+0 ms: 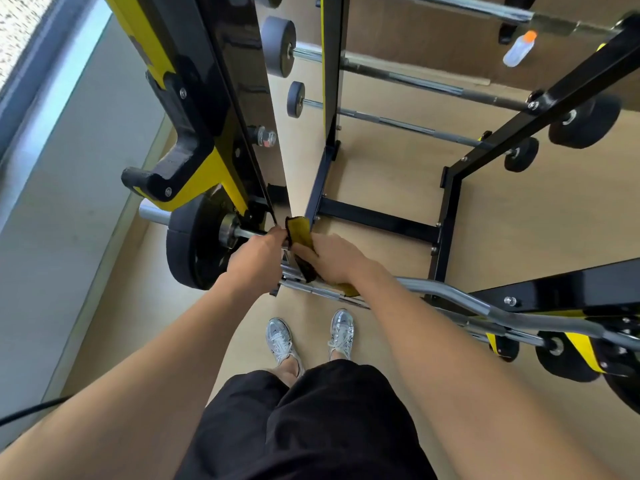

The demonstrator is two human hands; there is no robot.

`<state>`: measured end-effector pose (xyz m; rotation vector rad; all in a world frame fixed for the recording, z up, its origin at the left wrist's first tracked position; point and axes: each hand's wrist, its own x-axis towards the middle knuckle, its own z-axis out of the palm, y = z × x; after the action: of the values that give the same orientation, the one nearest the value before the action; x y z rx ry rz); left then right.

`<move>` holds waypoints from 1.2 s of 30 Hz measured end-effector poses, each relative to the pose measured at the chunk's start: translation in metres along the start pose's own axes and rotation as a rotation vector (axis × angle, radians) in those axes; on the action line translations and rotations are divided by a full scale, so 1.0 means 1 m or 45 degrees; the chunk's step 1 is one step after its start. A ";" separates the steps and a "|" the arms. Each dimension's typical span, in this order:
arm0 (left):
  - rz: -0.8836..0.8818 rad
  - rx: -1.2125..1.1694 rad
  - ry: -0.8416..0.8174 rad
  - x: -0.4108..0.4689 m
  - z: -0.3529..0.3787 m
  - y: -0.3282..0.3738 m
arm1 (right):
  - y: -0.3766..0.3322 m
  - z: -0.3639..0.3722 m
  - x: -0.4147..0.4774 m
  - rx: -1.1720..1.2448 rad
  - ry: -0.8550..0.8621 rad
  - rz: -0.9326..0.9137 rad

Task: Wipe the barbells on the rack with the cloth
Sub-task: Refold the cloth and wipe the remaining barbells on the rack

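A black and yellow rack (pixel 446 237) holds several barbells. The nearest, a curved chrome barbell (pixel 460 299), runs from a black plate (pixel 188 244) on the left to small plates at the lower right. My left hand (pixel 256 258) grips the bar just right of the black plate. My right hand (pixel 332 258) holds a dark, yellow-edged cloth (pixel 299 233) against the bar beside the left hand. Part of the cloth sticks up between the hands and part trails under my right wrist.
More barbells (pixel 415 81) lie on higher pegs of the rack further away. A plastic bottle with an orange cap (pixel 519 48) lies on the wooden floor at the top right. A grey wall (pixel 69 168) and window run along the left. My feet (pixel 311 336) stand close to the rack.
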<state>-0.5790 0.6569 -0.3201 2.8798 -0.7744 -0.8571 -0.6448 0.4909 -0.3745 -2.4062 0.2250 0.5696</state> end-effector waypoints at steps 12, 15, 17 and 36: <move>-0.040 0.120 -0.040 -0.006 -0.009 0.014 | 0.044 0.032 -0.063 -0.791 0.308 -0.017; -0.021 0.153 -0.021 -0.010 -0.009 0.021 | 0.042 0.009 -0.047 -0.419 0.008 0.017; -0.030 0.210 -0.024 -0.011 -0.008 0.024 | 0.043 -0.008 -0.040 -0.140 -0.244 0.123; 0.017 0.621 -0.183 -0.010 -0.005 0.042 | 0.107 -0.009 -0.168 -0.766 0.342 0.559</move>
<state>-0.6025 0.6240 -0.3034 3.2427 -1.1615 -1.0032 -0.8234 0.4045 -0.3516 -3.0416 0.8122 0.5587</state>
